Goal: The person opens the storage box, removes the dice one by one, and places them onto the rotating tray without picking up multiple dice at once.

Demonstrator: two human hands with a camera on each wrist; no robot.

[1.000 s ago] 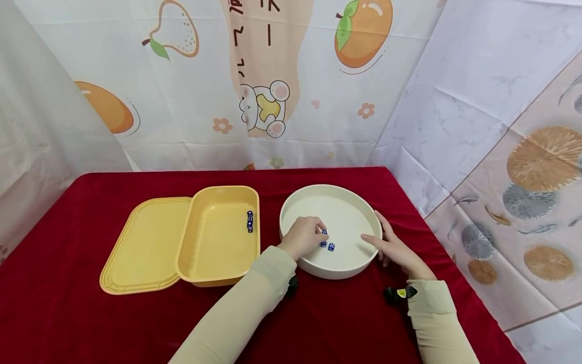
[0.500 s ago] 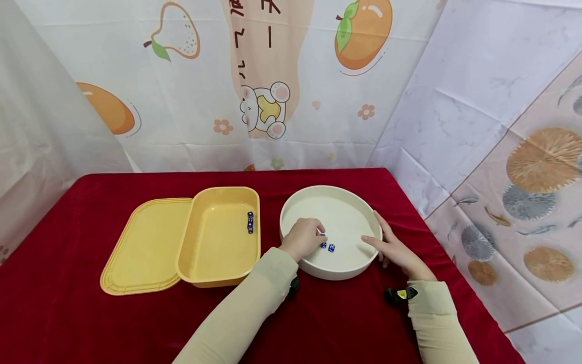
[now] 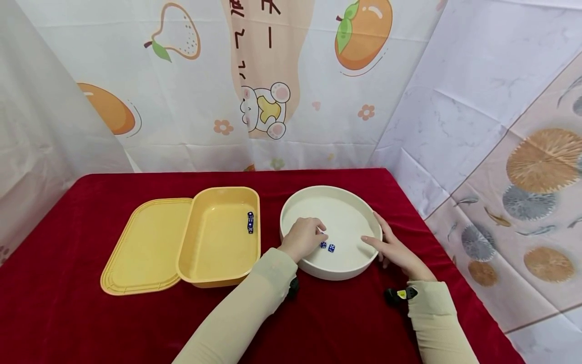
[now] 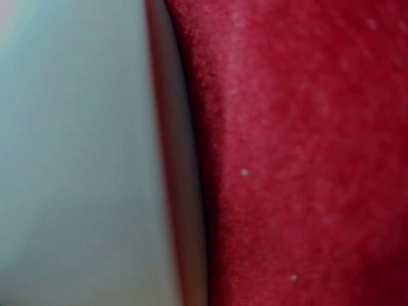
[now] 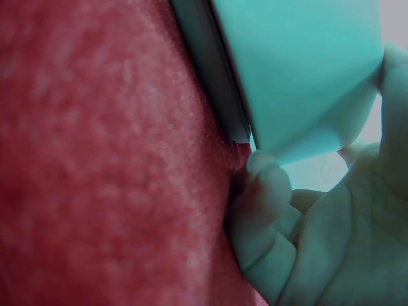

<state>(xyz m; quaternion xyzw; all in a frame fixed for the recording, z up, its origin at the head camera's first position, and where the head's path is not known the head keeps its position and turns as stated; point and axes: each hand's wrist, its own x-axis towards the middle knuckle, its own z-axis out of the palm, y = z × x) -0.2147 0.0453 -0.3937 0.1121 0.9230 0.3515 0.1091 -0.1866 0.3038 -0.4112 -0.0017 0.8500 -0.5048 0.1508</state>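
Now pinching small blue white-dotted cube die in left hand, more covered than before, suggesting firmer hold; gripping round white tray with right hand.

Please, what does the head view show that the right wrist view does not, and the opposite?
Only the head view: the yellow box, a yellow lid, the blue dice and the left-hand grip.
Only the right wrist view: the palm side of the right-hand grip, close up.
Both: that same grip, the round white tray and the red cloth.
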